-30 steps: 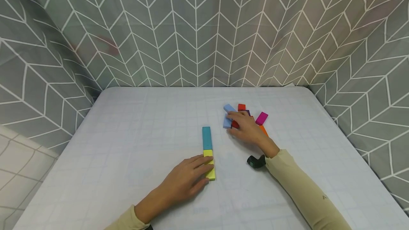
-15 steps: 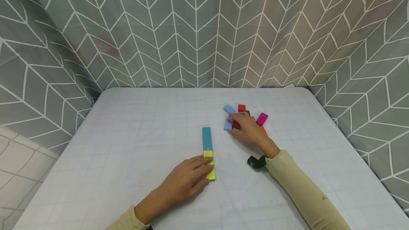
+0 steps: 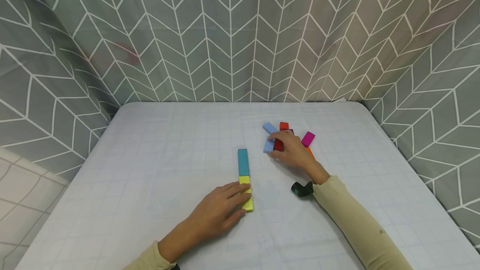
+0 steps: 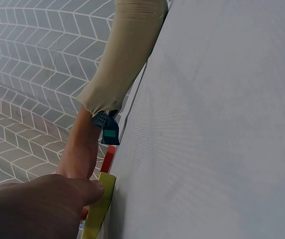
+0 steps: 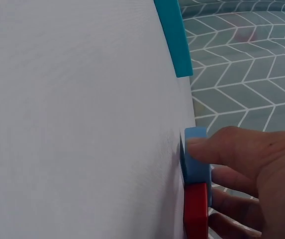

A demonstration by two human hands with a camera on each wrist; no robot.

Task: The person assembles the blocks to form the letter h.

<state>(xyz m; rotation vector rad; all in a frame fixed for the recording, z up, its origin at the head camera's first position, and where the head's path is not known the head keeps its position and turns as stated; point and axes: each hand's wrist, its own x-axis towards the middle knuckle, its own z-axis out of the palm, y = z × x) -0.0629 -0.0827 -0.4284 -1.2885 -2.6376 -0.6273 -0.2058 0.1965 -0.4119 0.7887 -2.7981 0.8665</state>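
Observation:
My left hand (image 3: 221,207) rests with its fingers laid across a yellow block (image 3: 247,207), its thumb at the near end. End to end with the yellow block, on its far side, lies a teal block (image 3: 243,162). To the right, my right hand (image 3: 294,151) pinches a light blue block (image 3: 268,146) between thumb and fingers. In the right wrist view the thumb lies on that block's face, and a dark red block (image 5: 196,209) sits right against it. The palm partly hides the pile underneath.
Around the right hand lie another light blue block (image 3: 269,128), a red block (image 3: 284,126), a magenta block (image 3: 308,139) and an orange block (image 3: 310,152). A black device (image 3: 301,189) sits at the right wrist. A patterned curtain (image 3: 240,36) stands behind the white table (image 3: 168,136).
The pinched light blue block has shifted slightly towards me and to the right, turning a little with the right hand's fingers. The left hand and the yellow and teal blocks have stayed in place.

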